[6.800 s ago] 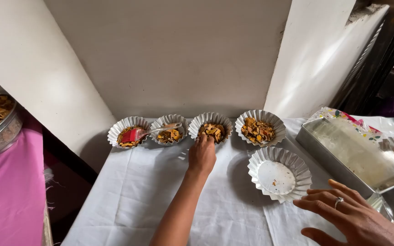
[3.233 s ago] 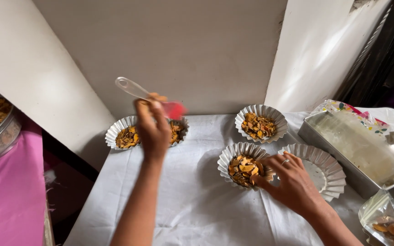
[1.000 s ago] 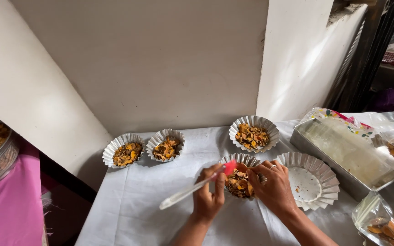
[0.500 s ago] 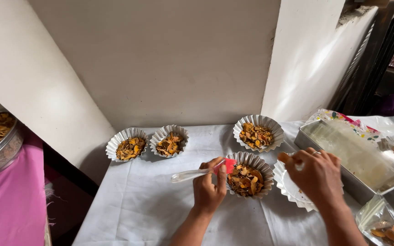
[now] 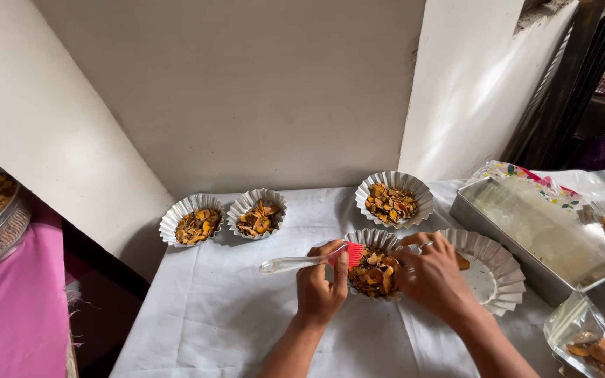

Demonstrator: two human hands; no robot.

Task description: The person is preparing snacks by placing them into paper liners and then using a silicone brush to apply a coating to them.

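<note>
The left hand lay knuckles-up on the white cloth, fingers closed around a clear-handled brush whose red head met the filled paper cup. The right hand curved over that cup's right rim, fingertips pinching it, beside an empty paper cup.

Left hand fisted (knuckles up); right hand curled, fingers pinching.

Sitting on the white table:
- filled paper cups: four
- empty paper cups: one stack
- brush: one
- metal tray: one, lying at the right edge
</note>
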